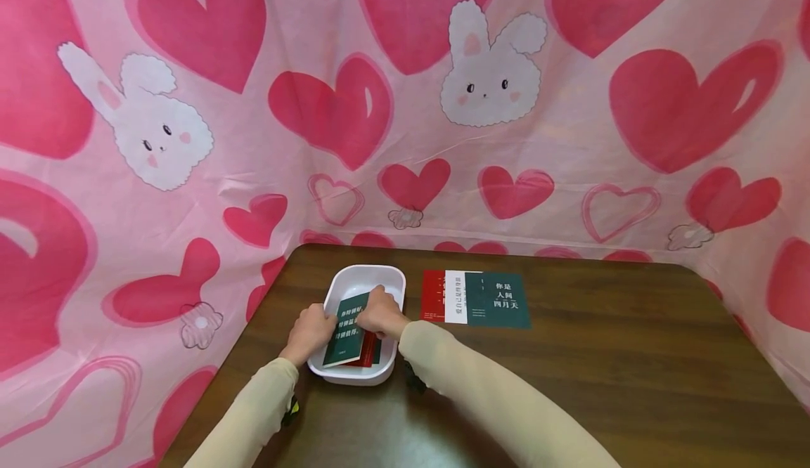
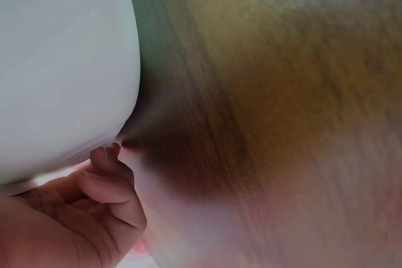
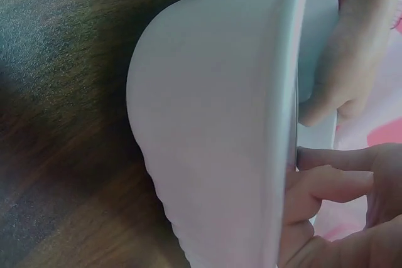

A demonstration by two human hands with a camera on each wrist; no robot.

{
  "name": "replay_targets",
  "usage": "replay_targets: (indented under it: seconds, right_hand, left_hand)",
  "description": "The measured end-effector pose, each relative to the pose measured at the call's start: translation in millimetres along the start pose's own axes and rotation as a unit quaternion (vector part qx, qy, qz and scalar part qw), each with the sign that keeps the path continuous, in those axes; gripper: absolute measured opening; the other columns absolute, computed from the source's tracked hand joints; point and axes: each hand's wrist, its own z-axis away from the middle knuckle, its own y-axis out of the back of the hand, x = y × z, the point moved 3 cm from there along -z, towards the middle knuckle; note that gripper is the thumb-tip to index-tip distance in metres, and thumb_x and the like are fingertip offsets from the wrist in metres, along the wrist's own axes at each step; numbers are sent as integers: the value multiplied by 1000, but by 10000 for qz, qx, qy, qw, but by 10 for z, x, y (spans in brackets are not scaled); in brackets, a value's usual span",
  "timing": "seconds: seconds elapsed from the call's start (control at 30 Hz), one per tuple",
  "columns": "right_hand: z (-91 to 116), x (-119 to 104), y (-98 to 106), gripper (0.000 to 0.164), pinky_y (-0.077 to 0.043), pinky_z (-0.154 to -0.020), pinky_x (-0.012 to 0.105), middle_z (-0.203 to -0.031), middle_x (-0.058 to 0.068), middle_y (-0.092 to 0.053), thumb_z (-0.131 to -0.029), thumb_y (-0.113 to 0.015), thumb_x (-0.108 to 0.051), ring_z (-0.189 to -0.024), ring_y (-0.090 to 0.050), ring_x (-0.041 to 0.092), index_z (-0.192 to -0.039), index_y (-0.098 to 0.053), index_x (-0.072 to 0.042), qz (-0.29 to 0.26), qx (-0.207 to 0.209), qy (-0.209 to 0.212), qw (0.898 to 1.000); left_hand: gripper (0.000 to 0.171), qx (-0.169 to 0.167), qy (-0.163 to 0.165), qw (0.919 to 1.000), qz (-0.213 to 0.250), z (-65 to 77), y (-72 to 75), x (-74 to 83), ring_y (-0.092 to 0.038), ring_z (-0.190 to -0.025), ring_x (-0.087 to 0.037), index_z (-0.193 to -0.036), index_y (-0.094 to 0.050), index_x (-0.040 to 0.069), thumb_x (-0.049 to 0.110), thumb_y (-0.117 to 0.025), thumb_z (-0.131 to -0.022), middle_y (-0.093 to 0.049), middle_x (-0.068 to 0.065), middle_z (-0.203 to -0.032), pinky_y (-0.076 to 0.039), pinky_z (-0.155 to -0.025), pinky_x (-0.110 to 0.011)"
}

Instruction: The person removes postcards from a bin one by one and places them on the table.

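A white plastic basin [image 1: 351, 381] stands at the table's left side. My left hand [image 1: 311, 332] grips its left rim; in the left wrist view the curled fingers [image 2: 108, 177] are outside, against the basin wall. In the basin lies a dark green booklet [image 1: 346, 341] with white characters, its pale page edge showing. Part of a red booklet [image 1: 369, 353] and another green edge show beneath it. My right hand [image 1: 382, 313] reaches over the right rim and pinches the green booklet at its upper right edge. The right fingertips are partly hidden behind the rim in the right wrist view.
Right of the basin, a red booklet [image 1: 433, 298], a white one [image 1: 455, 298] and a green one [image 1: 500, 301] lie overlapping on the brown wooden table [image 1: 607, 355]. A pink cloth [image 1: 411, 138] with hearts and rabbits hangs along the table's back and left edges.
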Motion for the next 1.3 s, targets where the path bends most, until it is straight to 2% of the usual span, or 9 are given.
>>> replay_targets:
  seconds: [0.1, 0.2, 0.37, 0.6, 0.83, 1.07, 1.3]
  right_hand:
    - [-4, 20, 7, 64, -43, -39, 27, -95, 20, -53, -87, -80, -9, -50, -52, 21, -137, -42, 7, 48, 47, 18, 10000]
    - [-10, 26, 27, 55, -43, -39, 27, -91, 19, -56, -87, -79, -8, -47, -51, 21, -130, -49, 8, 74, 61, 119, 9999]
    - [-14, 27, 92, 36, -45, -40, 27, -79, 16, -60, -87, -80, -8, -46, -52, 20, -113, -60, 8, 120, 132, 279, 9995]
    - [-6, 47, 183, 17, -49, -41, 27, -64, 13, -61, -85, -78, -3, -46, -60, 21, -89, -64, 5, 5, 473, 507, 9976]
    - [9, 79, 252, 15, -53, -45, 28, -63, 9, -64, -87, -79, -6, -48, -61, 19, -83, -68, 3, -185, 567, 611, 9963]
    - [23, 108, 307, 14, -58, -54, 31, -69, 8, -68, -90, -79, -10, -59, -66, 21, -80, -74, 0, -156, 728, 697, 9948]
    - [21, 130, 358, 15, -60, -59, 35, -75, 8, -70, -91, -79, -10, -68, -63, 23, -79, -76, -1, -111, 974, 891, 9912]
  left_hand:
    - [37, -1, -11, 10000, 17, -6, -15, -8, -73, -87, -34, -128, -62, -13, 13, -63, -103, -72, -23, -107, -60, -81, -60]
    - [36, 40, -17, 10000, 26, -5, -11, -10, -74, -87, -35, -128, -62, -13, 13, -62, -103, -72, -24, -107, -60, -81, -61]
    - [34, 81, -43, 10000, 17, -12, -7, -2, -73, -86, -34, -126, -63, -12, 13, -61, -103, -72, -23, -105, -60, -81, -60]
    - [31, 185, 0, 9997, -147, -26, -7, 9, -71, -80, -31, -120, -66, -12, 13, -60, -101, -72, -22, -100, -62, -78, -57]
    - [28, 189, -60, 9996, -216, -17, -3, 11, -67, -72, -28, -114, -68, -12, 11, -60, -99, -70, -17, -90, -62, -69, -48]
    - [30, 184, 6, 9995, -256, -22, -14, 1, -67, -74, -28, -117, -67, -13, 12, -61, -100, -69, -17, -90, -62, -71, -47]
    - [32, 224, 87, 9994, -252, -16, -11, 9, -67, -75, -29, -119, -66, -12, 13, -61, -101, -69, -18, -93, -63, -71, -48]
